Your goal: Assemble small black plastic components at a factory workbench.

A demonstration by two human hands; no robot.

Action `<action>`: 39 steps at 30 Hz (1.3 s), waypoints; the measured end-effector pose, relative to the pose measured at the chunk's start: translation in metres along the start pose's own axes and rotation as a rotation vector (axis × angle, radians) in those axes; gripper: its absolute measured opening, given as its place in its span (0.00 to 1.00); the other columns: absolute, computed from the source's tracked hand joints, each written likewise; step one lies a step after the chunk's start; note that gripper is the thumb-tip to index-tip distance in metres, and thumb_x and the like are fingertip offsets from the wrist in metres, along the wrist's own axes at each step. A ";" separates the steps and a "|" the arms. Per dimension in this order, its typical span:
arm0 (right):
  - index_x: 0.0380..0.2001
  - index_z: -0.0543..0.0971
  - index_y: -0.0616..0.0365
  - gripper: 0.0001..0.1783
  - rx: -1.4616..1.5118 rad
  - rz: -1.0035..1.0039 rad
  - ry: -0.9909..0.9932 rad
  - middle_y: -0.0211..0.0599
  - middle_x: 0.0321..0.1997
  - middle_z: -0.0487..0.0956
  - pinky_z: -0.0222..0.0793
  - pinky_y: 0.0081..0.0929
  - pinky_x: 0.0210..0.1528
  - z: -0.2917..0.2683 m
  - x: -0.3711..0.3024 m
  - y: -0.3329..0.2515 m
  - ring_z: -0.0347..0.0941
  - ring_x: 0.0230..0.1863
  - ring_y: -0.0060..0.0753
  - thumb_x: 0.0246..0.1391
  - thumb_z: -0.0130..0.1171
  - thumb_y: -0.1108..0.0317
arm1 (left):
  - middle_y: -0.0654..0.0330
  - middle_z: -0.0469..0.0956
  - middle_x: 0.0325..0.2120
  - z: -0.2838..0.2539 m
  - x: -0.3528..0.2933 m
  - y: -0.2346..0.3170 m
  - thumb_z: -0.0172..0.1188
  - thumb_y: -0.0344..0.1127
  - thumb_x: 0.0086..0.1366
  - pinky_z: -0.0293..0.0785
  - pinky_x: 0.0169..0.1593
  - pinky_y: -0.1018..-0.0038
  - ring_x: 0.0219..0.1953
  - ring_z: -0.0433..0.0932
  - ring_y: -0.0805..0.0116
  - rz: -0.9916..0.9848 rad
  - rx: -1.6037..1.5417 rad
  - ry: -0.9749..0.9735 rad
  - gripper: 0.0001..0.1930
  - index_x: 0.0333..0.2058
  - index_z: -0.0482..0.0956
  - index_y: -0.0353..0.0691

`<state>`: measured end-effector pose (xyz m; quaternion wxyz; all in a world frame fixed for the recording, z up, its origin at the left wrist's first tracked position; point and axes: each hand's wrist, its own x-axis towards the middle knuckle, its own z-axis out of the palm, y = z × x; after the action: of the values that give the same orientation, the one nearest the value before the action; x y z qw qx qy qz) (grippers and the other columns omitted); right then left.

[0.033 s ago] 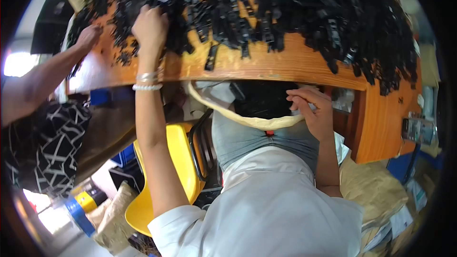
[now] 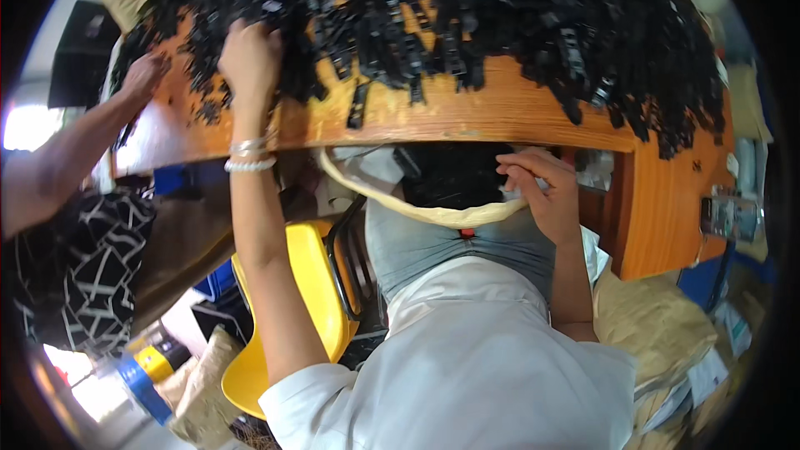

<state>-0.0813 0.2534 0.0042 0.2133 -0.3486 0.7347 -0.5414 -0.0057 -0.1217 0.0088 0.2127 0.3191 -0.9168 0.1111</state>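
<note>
Small black strip-like plastic pieces (image 2: 575, 42) lie in a long heap across the wooden table (image 2: 500, 108). My left hand (image 2: 250, 62) reaches over the left part of this heap. Its fingers are bent and closed at the pieces, and their tips are mostly hidden, so what they hold cannot be made out. My right hand (image 2: 546, 192) hovers over an open container with a pale rim (image 2: 467, 217) on my lap. Its fingers are loosely bent and apart, with nothing visible in them. Dark contents (image 2: 454, 175) fill the container.
At the left, another person's hand (image 2: 146, 75) touches the table by the heap's edge. A yellow chair (image 2: 312, 283) stands to my left. Large brown paper bags (image 2: 654, 321) lie at the right below the table. A small clear-cased device (image 2: 729, 217) sits at the table's right edge.
The whole view has shifted slightly, so the table and heap appear a little further left. My left hand has moved slightly down and left in the picture; the right hand looks the same.
</note>
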 end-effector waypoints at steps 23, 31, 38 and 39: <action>0.25 0.80 0.55 0.09 -1.244 0.401 0.917 0.36 0.33 0.76 0.64 0.33 0.39 -0.145 0.019 0.054 0.70 0.38 0.38 0.42 0.60 0.63 | 0.70 0.70 0.25 -0.068 -0.050 0.101 0.60 0.20 0.48 0.57 0.23 0.90 0.23 0.66 0.86 -0.318 -1.496 -0.340 0.15 0.37 0.74 0.35; 0.30 0.77 0.63 0.06 -0.399 -0.139 0.676 0.37 0.37 0.75 0.64 0.22 0.41 -0.076 0.024 0.001 0.70 0.40 0.30 0.45 0.55 0.76 | 0.61 0.76 0.28 -0.078 -0.093 0.145 0.58 0.20 0.48 0.62 0.22 0.90 0.20 0.69 0.83 -0.213 -1.889 -0.684 0.16 0.40 0.72 0.33; 0.27 0.78 0.57 0.09 -0.204 -0.599 0.070 0.43 0.42 0.73 0.63 0.24 0.38 -0.025 0.034 -0.040 0.66 0.44 0.39 0.39 0.54 0.77 | 0.55 0.71 0.23 -0.083 -0.104 0.153 0.46 0.32 0.60 0.52 0.15 0.85 0.13 0.59 0.79 -0.207 -2.429 -1.124 0.29 0.57 0.47 0.30; 0.27 0.78 0.57 0.09 -0.200 -0.601 0.066 0.43 0.42 0.73 0.63 0.24 0.38 -0.022 0.037 -0.040 0.66 0.44 0.39 0.39 0.54 0.77 | 0.55 0.71 0.23 -0.082 -0.107 0.152 0.46 0.32 0.60 0.52 0.15 0.85 0.13 0.59 0.79 -0.212 -2.427 -1.119 0.29 0.57 0.47 0.30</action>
<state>-0.1095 0.2336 0.0516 -0.0154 -0.5515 0.6550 -0.5163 -0.0001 0.0809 0.0221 -0.0342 0.0010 -0.3691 -0.9287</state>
